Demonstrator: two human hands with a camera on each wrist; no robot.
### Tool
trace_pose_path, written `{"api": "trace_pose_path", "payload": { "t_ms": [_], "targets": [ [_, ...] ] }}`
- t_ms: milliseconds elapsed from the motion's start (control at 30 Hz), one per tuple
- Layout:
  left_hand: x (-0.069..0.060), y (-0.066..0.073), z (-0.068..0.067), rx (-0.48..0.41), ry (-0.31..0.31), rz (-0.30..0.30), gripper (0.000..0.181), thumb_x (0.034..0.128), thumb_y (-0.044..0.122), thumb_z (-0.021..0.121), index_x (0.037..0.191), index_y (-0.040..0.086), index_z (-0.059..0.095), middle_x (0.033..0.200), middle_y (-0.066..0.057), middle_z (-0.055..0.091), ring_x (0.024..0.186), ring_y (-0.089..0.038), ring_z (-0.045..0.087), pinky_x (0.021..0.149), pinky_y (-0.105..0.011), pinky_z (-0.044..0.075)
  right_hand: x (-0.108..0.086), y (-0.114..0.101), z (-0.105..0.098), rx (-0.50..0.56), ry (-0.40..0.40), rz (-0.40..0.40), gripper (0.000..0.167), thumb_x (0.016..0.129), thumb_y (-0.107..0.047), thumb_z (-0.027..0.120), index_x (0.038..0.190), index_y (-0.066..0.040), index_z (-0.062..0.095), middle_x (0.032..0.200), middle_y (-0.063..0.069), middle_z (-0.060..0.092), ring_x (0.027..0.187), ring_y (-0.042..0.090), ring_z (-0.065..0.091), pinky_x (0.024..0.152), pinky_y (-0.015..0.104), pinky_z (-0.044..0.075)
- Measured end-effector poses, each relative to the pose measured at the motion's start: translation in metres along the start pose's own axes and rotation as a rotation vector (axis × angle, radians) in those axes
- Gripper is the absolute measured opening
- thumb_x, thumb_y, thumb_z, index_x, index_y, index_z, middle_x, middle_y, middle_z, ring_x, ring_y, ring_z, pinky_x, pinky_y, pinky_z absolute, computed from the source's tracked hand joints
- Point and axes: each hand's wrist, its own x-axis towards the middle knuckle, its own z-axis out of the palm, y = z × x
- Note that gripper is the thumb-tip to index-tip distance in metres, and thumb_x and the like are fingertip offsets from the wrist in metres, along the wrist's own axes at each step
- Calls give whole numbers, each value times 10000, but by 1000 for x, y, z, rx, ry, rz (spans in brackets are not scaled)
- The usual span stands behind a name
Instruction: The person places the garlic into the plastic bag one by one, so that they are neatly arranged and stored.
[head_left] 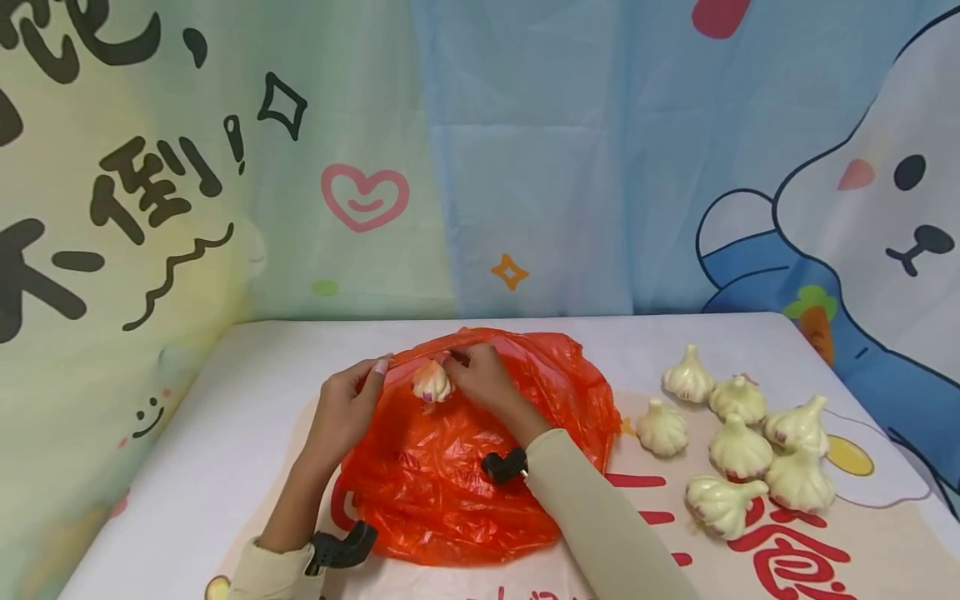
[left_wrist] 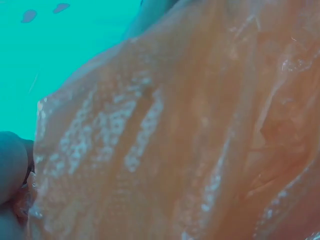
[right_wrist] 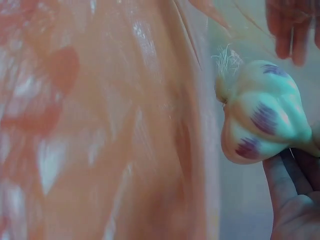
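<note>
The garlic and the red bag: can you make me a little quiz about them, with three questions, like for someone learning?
1. Which hand is holding a garlic bulb over the red bag in the head view?
2. True or false: in the head view, the loose garlic bulbs lie to the left of the red bag.
3. In the right wrist view, what colour are the streaky marks on the held bulb?
A) green
B) purple
C) black

Key:
1. The right hand.
2. False; they lie to the right of it.
3. B, purple.
</note>
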Motion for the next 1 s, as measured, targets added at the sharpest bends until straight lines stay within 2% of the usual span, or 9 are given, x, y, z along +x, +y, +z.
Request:
{"api": "trace_pose_path", "payload": {
  "t_ms": [100, 133, 233, 300, 400, 467, 667, 867, 1000],
  "targets": [
    [0, 0, 0, -7, -3, -4, 422, 1039, 362, 452, 1263, 66, 654, 1180, -96, 665, 961, -272, 606, 870, -402, 533, 1, 2, 6, -3, 3, 22, 206, 951, -102, 624, 1114, -20, 719, 1009, 76, 694, 909, 213, 617, 847, 327, 522],
    [1, 0, 1, -8, -4, -7, 421, 1040, 362, 451, 1263, 70, 655, 1131, -110, 675, 930, -270, 601, 843, -383, 543, 2, 3, 8, -9, 3, 25, 214, 948, -99, 624, 1126, -23, 716, 1043, 78, 692, 965, 224, 616, 891, 349, 511],
    [1, 0, 2, -4, 1, -5, 418, 1041, 365, 446, 1262, 80, 657, 998, -129, 673, 847, -255, 570, 755, -327, 540, 2, 4, 11, -17, 4, 43, 222, 944, -91, 620, 1134, -21, 711, 1060, 85, 689, 999, 248, 610, 920, 380, 498],
    [1, 0, 2, -9, 0, -6, 416, 1042, 364, 443, 1261, 82, 658, 991, -119, 672, 846, -260, 577, 748, -310, 542, 3, 4, 12, -19, 8, 50, 223, 943, -89, 620, 1135, -21, 710, 1060, 89, 690, 992, 252, 609, 924, 382, 494],
    [1, -1, 2, -32, -10, -12, 414, 1040, 363, 450, 1249, 74, 662, 1051, -117, 678, 881, -298, 605, 792, -347, 556, 4, 4, 15, -26, 6, 68, 232, 946, -111, 625, 1144, -22, 707, 1065, 94, 689, 984, 260, 606, 927, 388, 492],
    [1, -2, 2, -48, -16, -13, 414, 1038, 362, 456, 1240, 67, 664, 1157, -107, 669, 944, -316, 623, 843, -383, 546, 4, 4, 17, -40, -15, 86, 253, 957, -156, 627, 1170, -41, 701, 1091, 79, 683, 1000, 249, 603, 932, 384, 490],
    [1, -2, 2, -33, -17, -19, 434, 1037, 383, 447, 1258, 75, 657, 1188, -121, 659, 963, -307, 616, 853, -401, 541, 3, 11, 19, -30, -78, 117, 308, 948, -203, 654, 1231, -82, 661, 1172, 55, 662, 1074, 229, 613, 939, 340, 492],
    [1, -1, 2, -24, -15, -30, 431, 1038, 384, 442, 1264, 83, 654, 1172, -123, 663, 938, -323, 603, 846, -402, 544, 2, 13, 18, -46, 21, 181, 290, 913, -214, 701, 1166, -70, 709, 1067, 51, 697, 974, 227, 645, 875, 335, 529],
    [0, 0, 3, -35, -28, -43, 435, 1038, 386, 439, 1266, 82, 652, 1184, -124, 659, 957, -329, 605, 850, -398, 543, 1, 13, 19, -60, 50, 208, 299, 916, -237, 696, 1176, -89, 712, 1090, 43, 690, 991, 228, 631, 897, 357, 520]
  ]
}}
